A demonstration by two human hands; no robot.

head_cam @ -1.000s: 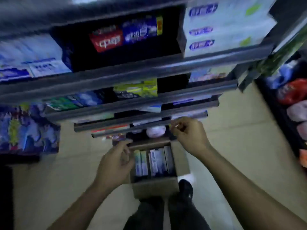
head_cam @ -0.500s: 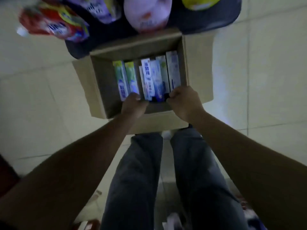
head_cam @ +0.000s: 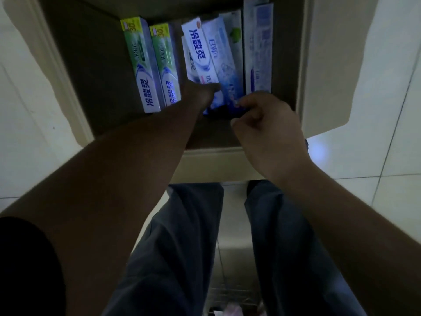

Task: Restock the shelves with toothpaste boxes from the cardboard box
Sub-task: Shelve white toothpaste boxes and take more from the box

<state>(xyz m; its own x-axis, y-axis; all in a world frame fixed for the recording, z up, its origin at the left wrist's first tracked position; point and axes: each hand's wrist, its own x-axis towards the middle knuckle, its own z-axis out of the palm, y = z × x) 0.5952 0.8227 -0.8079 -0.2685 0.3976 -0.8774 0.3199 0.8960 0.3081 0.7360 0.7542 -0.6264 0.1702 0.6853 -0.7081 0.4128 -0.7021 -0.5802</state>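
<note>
An open cardboard box (head_cam: pixel 211 159) stands on the floor below me, with several toothpaste boxes on edge inside. Two green ones (head_cam: pixel 141 65) stand at the left. A white toothpaste box (head_cam: pixel 197 46) with blue lettering and a blue toothpaste box (head_cam: pixel 225 65) lean in the middle, and pale ones (head_cam: pixel 258 46) stand at the right. My left hand (head_cam: pixel 200 92) reaches in, its fingers curled over the near end of the white box. My right hand (head_cam: pixel 262 115) pinches the near end of the blue box with curled fingers.
The carton's right flap (head_cam: pixel 330 65) and left flap (head_cam: pixel 45 65) fold outward over a pale tiled floor (head_cam: pixel 387 156). My legs in dark trousers (head_cam: pixel 182 247) stand just behind the carton. The carton's left third holds no boxes.
My view has dropped from the shelves down into the carton and come much closer. Both hands went from shelf height down onto the near ends of the middle boxes.
</note>
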